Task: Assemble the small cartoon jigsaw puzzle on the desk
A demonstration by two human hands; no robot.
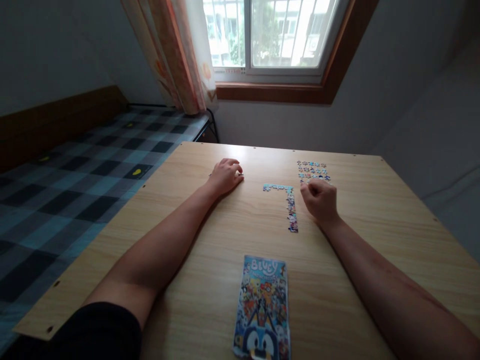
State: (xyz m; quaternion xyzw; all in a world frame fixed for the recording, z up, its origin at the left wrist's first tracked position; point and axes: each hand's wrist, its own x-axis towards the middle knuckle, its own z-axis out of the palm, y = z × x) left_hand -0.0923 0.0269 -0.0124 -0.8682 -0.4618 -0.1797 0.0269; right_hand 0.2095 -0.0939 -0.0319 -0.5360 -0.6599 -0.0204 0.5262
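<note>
My left hand (226,176) rests on the far part of the table with its fingers curled down. A tiny light bit shows by its thumb and forefinger, too small to make out. Curled into a fist, my right hand (320,201) lies just right of the joined jigsaw strip (292,210), and its inner fingers are hidden. That strip forms a corner, with a top row running left and a side running toward me. Loose jigsaw pieces (313,170) lie in rows just beyond my right hand.
A picture sheet or box marked "Bluey" (262,307) lies near me on the wooden table (210,310). Left of the table is a bed with a checked cover (93,165). A curtain (176,60) and a window (285,35) are beyond the far edge.
</note>
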